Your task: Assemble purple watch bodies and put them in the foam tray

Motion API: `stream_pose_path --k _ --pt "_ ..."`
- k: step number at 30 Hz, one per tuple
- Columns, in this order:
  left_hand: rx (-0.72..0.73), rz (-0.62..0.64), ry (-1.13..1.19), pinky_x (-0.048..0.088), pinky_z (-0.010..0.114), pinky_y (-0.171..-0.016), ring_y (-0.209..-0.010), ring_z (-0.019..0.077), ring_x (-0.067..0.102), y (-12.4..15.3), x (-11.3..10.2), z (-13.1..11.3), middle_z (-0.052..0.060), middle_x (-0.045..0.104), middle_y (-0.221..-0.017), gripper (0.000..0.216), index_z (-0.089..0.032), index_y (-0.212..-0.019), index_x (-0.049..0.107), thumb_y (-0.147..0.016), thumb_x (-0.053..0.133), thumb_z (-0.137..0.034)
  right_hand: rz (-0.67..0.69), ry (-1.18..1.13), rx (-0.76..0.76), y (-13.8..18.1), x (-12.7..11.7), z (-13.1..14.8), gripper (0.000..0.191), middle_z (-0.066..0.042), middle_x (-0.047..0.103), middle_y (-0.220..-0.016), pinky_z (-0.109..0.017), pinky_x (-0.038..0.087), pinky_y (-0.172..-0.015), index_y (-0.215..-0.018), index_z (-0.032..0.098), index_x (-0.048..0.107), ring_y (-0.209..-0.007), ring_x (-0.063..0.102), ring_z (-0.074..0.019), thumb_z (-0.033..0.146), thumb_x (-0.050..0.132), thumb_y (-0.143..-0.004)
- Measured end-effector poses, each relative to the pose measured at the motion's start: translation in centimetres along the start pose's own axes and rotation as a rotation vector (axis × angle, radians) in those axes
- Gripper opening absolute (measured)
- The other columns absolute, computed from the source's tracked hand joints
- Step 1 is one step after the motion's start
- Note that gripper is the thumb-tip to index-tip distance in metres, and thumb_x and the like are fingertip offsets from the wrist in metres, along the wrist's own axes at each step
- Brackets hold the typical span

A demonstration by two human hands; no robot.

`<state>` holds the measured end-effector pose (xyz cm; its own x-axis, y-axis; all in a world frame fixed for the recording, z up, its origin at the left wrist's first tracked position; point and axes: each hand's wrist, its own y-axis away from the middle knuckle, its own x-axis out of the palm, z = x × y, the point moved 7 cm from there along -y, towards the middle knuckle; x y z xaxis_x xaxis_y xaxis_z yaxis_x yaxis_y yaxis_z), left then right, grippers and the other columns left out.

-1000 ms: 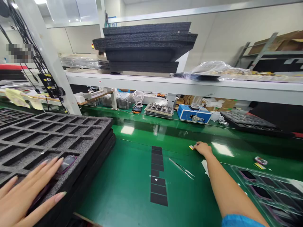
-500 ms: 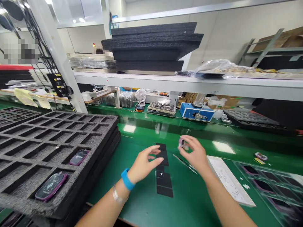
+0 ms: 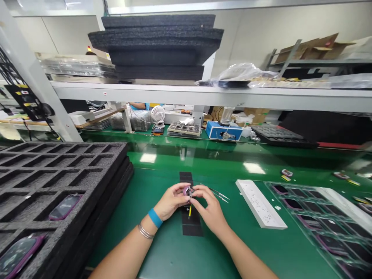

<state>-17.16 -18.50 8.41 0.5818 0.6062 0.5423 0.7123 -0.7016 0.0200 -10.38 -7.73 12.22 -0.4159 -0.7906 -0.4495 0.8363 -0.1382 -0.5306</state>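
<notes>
Between your left hand (image 3: 171, 202) and right hand (image 3: 211, 211) you held a small purple-shelled part (image 3: 186, 190), its dark, pale-flecked inside facing your right, a yellow strip (image 3: 190, 210) hanging below it.

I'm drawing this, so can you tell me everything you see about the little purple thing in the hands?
The little purple thing has a rounded purple shell, perhaps plastic, with dark and pale bits on the side facing the right hand. Fingertips of that hand and the left hand hold it above the black strip. A yellow strip hangs below; I can't tell whether it's attached.
</notes>
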Motion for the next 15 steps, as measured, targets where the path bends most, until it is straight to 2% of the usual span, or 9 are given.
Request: stream_pose_path --k 5,10,15 --pt "0.025 0.019 -0.034 0.050 0.029 -0.072 -0.080 0.0154 0.061 -0.1 0.2 0.1 0.007 0.063 -0.098 0.045 -0.018 -0.100 0.066 -0.057 0.081 -0.016 0.027 -0.062 0.037 0.1 0.5 -0.5 0.012 -0.007 0.059 -0.099 -0.036 0.048 -0.087 -0.082 0.023 0.063 -0.096 0.059 -0.0209 0.031 0.055 -0.084" --pt "0.121 0.019 -0.096 0.048 0.028 -0.078 -0.086 0.0168 0.061 -0.1 0.1 -0.2 0.005 0.064 -0.095 0.044 -0.018 -0.097 0.066 -0.056 0.081 -0.014 0.029 -0.182 0.097 0.1 0.8 -1.6 0.014 -0.007 0.060 -0.097 -0.034 0.050 -0.083 -0.078 0.021 0.064 -0.094 0.059 -0.0204 0.034 0.059 -0.081" --pt "0.132 0.007 -0.126 0.048 0.027 -0.077 -0.086 0.0170 0.061 -0.2 0.0 -0.1 0.006 0.066 -0.094 0.044 -0.018 -0.098 0.066 -0.056 0.081 -0.013 0.022 -0.285 0.168 0.1 1.1 -2.5 0.019 -0.007 0.060 -0.094 -0.033 0.051 -0.082 -0.074 0.020 0.064 -0.093 0.060 -0.0200 0.039 0.063 -0.078"
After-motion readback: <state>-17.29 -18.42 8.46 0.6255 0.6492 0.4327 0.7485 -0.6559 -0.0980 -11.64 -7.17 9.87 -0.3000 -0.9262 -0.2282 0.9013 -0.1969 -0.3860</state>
